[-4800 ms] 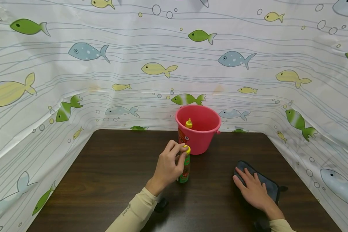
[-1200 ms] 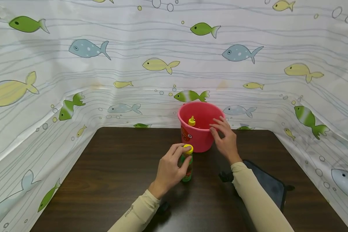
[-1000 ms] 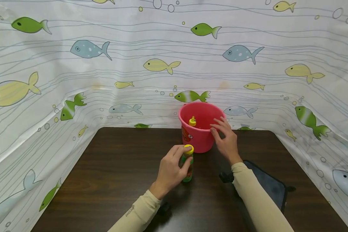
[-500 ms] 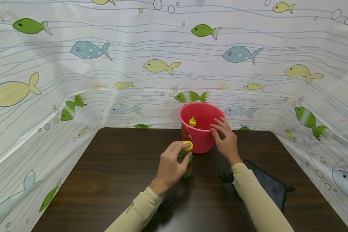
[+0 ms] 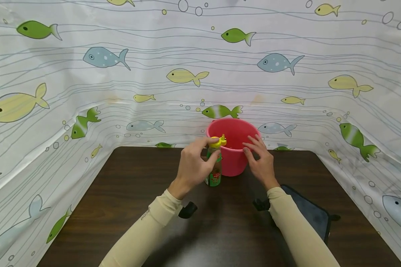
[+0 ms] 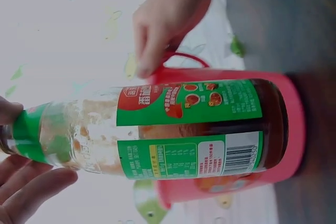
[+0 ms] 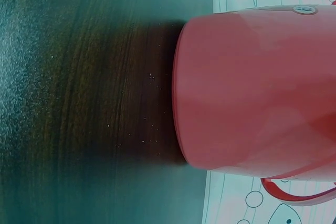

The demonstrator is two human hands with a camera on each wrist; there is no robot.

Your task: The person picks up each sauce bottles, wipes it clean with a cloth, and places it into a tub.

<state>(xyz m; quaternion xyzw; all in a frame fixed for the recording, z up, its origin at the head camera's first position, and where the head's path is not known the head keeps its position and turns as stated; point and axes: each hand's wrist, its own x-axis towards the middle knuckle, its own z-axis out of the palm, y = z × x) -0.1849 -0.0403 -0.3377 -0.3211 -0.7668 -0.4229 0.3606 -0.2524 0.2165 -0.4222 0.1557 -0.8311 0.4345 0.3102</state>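
My left hand (image 5: 195,163) pinches a glass ketchup bottle (image 5: 215,176) by its yellow cap (image 5: 215,143) and neck. The bottle hangs upright just in front of the left side of a pink bucket (image 5: 234,163). In the left wrist view its green and red label (image 6: 189,100) faces the camera, with dark red sauce at the base. My right hand (image 5: 261,161) grips the bucket's right front rim, thumb outside. A yellow nozzle top (image 5: 223,139) of another bottle pokes up inside the bucket, partly hidden behind the cap. Bucket wall (image 7: 252,93) fills much of the right wrist view.
A dark grey flat pad or pouch (image 5: 307,213) with a black tab lies on the brown table (image 5: 120,207), beside my right forearm. Fish-printed white sheeting (image 5: 173,122) walls the table at the back and sides.
My left hand has lifted the ketchup bottle off the table, up and towards the bucket. Earlier, my right hand left the grey pad for the bucket rim, where it has stayed.
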